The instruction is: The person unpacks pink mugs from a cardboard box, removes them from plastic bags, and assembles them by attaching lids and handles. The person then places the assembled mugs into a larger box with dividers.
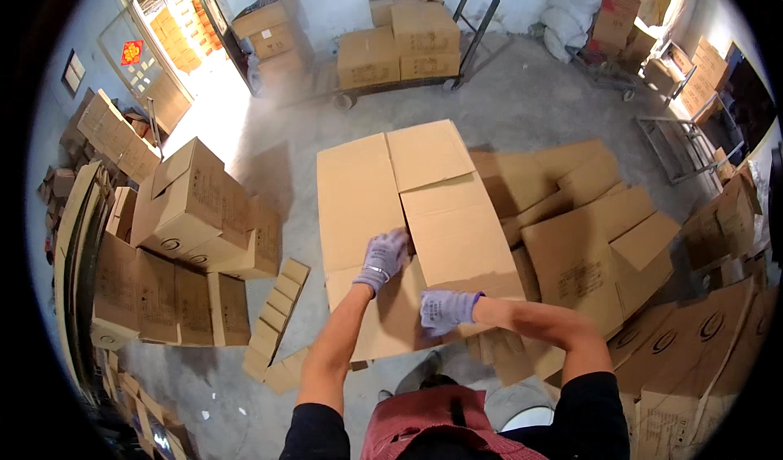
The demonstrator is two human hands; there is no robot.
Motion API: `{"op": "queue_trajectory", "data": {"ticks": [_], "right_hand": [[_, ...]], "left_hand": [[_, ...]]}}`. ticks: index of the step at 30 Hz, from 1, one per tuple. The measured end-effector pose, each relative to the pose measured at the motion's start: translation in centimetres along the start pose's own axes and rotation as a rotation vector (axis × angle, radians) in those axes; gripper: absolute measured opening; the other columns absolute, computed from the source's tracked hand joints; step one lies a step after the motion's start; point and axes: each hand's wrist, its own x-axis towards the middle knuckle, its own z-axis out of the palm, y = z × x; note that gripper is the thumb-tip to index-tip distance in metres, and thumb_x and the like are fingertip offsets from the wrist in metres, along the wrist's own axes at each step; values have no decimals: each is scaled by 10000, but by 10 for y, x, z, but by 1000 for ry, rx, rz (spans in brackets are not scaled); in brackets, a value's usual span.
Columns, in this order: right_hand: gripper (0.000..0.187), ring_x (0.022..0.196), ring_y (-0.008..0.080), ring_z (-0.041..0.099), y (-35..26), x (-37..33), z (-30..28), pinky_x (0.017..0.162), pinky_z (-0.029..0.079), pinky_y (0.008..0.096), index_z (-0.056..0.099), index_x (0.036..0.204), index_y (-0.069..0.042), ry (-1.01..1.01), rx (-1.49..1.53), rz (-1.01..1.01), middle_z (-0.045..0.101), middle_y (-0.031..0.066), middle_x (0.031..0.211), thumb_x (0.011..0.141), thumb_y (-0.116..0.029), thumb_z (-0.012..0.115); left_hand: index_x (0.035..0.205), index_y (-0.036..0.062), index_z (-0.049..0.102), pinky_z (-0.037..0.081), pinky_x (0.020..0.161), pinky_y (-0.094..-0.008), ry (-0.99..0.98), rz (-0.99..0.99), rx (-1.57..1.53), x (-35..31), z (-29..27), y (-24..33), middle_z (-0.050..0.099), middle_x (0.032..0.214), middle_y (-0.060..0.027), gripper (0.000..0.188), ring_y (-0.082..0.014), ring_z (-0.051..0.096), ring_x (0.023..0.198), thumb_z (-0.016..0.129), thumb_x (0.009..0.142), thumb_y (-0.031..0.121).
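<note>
A large brown cardboard box (359,191) stands in front of me, its top flaps folded inward and overlapping near the middle. My left hand (385,258), in a light purple-grey work glove, has its fingers curled at the dark gap where the flaps meet, on the edge of a flap. Nearer to me, my right hand (444,310), gloved alike, is closed over the near flap (400,309). Whether anything lies inside its curled fingers is hidden.
Flattened cartons (583,248) lie to the right of the box. Stacked cartons (183,203) stand at left, beside a cardboard divider strip (277,309) on the floor. At the back, a hand truck (477,19) carries boxes (420,40). An open doorway (196,52) lies far left.
</note>
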Motion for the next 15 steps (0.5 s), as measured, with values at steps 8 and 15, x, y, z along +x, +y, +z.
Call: {"op": "queue_trajectory", "data": {"ticks": [8,15], "right_hand": [[348,573,230,597,43,-97,-145,569,462,364,553,622,-165,148,14,213,560,45,585,934,-318,557],[288,634,290,581,20,-189,-176,638,487,409,525,641,-100,392,-13,738,556,82,647,871,-190,673]], "left_hand": [[876,249,649,520,718,-434,-508,197,226,63,-81,14,681,852,-46,300,-269,676,867,443,954,453],[818,111,636,518,545,-455,-138,-453,317,-39,-246,-144,674,762,-83,339,-282,653,608,545,950,409]]}}
